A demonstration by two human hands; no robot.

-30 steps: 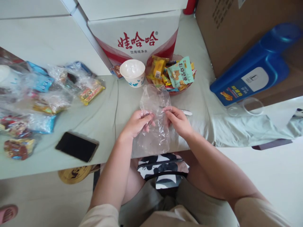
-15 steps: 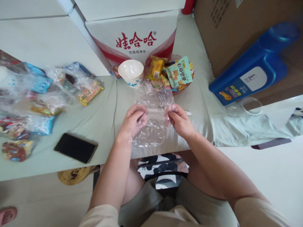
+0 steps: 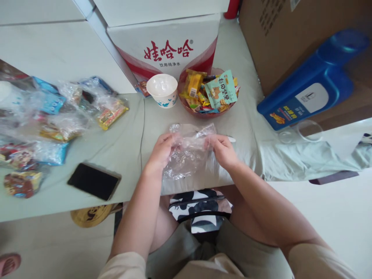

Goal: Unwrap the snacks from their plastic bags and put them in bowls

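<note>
A clear plastic bag [image 3: 188, 155] is stretched between my two hands, low over the cloth near the front edge. My left hand [image 3: 165, 149] pinches its left side, and my right hand [image 3: 221, 149] pinches its right side. Just beyond the bag stands a white paper bowl [image 3: 162, 91] with blue marks. To the right of that bowl, a reddish see-through bowl [image 3: 205, 113] holds several wrapped snacks, with a light green packet [image 3: 222, 91] on top.
Bagged snacks [image 3: 52, 120] cover the left side, with a black phone [image 3: 93, 181] in front. A printed white carton [image 3: 168, 46] stands behind the bowls. On the right are a blue bottle [image 3: 310, 81], a clear plastic cup [image 3: 309, 131] and a brown carton [image 3: 279, 35].
The top of the bag has dropped toward me, away from the snack bowl, whose front now shows fully. Both hands have shifted slightly and still hold the plastic.
</note>
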